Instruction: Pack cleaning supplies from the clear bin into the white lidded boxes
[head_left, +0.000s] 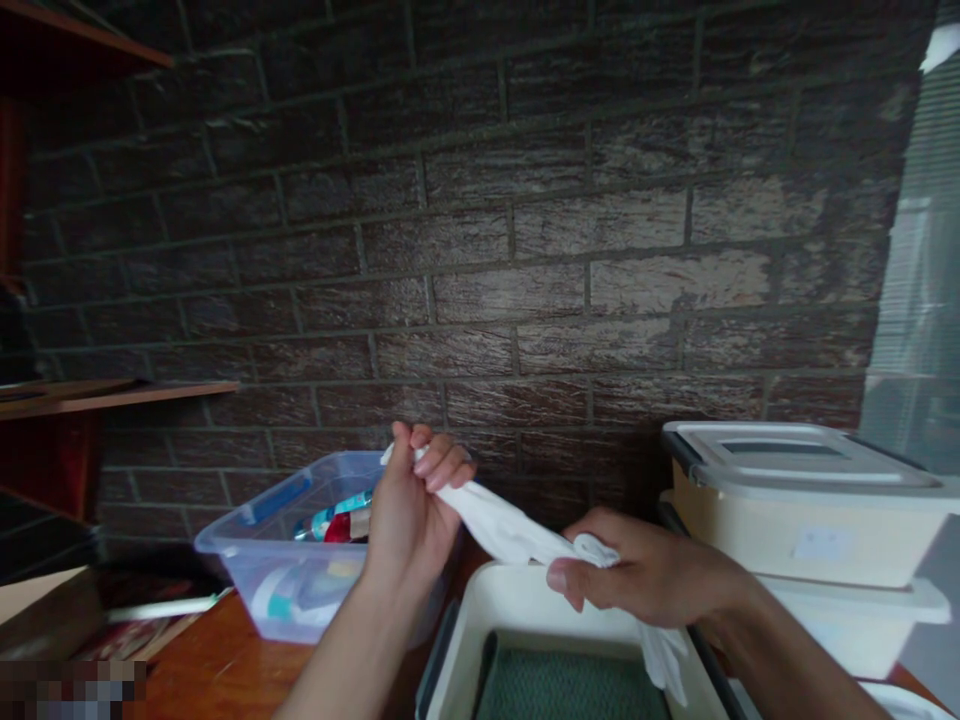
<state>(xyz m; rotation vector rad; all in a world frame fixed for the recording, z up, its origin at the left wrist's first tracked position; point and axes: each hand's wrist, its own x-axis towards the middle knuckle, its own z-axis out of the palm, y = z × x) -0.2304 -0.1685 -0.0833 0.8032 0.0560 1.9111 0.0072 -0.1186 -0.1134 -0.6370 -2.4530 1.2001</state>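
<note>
My left hand (412, 505) is raised with its fingers curled round one end of a white cloth (501, 527). My right hand (645, 570) is lower and to the right, pinching the same cloth, whose other end hangs down past my wrist. The cloth stretches slantwise between the two hands. Both hands are above the rim of a cream open bin (480, 630) that holds something dark green (570, 690).
A clear plastic tub (247, 545) with tubes and small packs stands at the left on a wooden table (217, 670). Stacked cream lidded boxes (810, 510) are at the right. A dark brick wall (525, 250) is close behind. Wooden shelves (112, 395) jut out at the left.
</note>
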